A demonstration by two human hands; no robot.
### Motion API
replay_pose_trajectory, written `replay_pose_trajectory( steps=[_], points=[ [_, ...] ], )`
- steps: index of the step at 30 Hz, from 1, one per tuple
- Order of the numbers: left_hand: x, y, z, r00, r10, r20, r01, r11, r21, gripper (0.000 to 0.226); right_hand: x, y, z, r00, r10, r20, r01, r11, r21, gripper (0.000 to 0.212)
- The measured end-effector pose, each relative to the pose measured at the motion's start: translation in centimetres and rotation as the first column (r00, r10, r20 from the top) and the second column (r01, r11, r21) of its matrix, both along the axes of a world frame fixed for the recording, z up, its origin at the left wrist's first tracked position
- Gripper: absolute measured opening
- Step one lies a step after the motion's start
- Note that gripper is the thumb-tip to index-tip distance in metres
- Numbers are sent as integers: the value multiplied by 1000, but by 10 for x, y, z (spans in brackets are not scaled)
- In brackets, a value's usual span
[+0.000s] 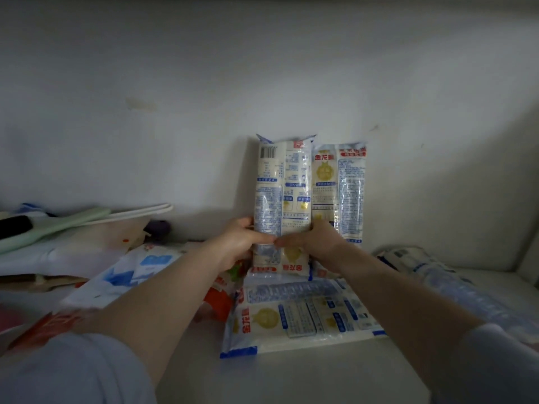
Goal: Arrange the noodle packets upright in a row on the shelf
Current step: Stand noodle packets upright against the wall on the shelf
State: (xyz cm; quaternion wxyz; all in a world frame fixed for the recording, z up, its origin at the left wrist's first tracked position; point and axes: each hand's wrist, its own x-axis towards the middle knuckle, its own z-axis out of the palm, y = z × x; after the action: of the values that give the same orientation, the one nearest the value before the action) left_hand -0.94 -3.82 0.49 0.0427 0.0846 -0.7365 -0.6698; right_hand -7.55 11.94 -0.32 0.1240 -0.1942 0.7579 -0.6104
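A tall white-and-blue noodle packet [281, 182] stands upright near the back wall, printed upside down, its lower end above the packets lying below. My left hand [242, 243] grips its left side and my right hand [315, 243] grips its right side, fingertips meeting across the front. Just right of it a second noodle packet [347, 182] stands upright against the wall, partly hidden by my right hand. Another noodle packet [300, 322] lies flat on the shelf [291, 377] in front. One more packet [466, 290] lies flat at the right.
Blue-and-white bags [140, 269] and an orange-red package [218, 301] lie to the left of the packets. Further left sits a pile with a pale green item [58, 225] and white bag handles [140, 212]. The shelf's right side wall [528, 228] is close.
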Motion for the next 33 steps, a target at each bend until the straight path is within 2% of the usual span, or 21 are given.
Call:
replay_pose_trajectory(
  steps=[4, 9, 12, 14, 18, 22, 25, 28, 30, 33],
  points=[
    [-3, 0, -5, 1000, -7, 19, 7, 1000, -17, 56, 2, -2, -6, 998, -28, 51, 29, 999, -26, 43],
    [-4, -3, -4, 998, -29, 59, 32, 998, -57, 51, 6, 0, -11, 987, 61, 149, -43, 992, -119, 44],
    [-2, -3, 14, 998, -54, 16, 54, 998, 31, 28, 7, 0, -8, 976, 100, 192, -60, 977, -204, 43],
    [-7, -2, 35, 998, -34, -50, 39, 994, 105, 20, 6, -4, 4, 984, 63, 169, -16, 964, -264, 40],
    [-24, -3, 74, 981, 42, -187, -5, 981, 195, 35, -5, -12, 37, 996, -30, 89, 56, 950, -308, 45],
    [-30, 1, 93, 973, 29, -229, 19, 979, 202, 38, -10, -15, 65, 998, -54, 37, 62, 953, -296, 56],
    [-32, -2, 96, 967, -32, -252, 87, 974, 208, 45, -11, -15, 79, 997, -79, 24, 83, 937, -339, 54],
    [-34, -6, 97, 959, -72, -273, 134, 967, 215, 54, -12, -13, 91, 1000, 1, 20, 7, 915, -404, 39],
    [-34, -9, 100, 950, -51, -307, 119, 971, 208, 42, -14, -11, 94, 999, 33, 6, -28, 904, -426, 28],
    [-33, -11, 107, 935, 31, -355, 36, 983, 179, 11, -20, -7, 95, 1000, 19, -17, -25, 890, -456, 17]
  ],
)
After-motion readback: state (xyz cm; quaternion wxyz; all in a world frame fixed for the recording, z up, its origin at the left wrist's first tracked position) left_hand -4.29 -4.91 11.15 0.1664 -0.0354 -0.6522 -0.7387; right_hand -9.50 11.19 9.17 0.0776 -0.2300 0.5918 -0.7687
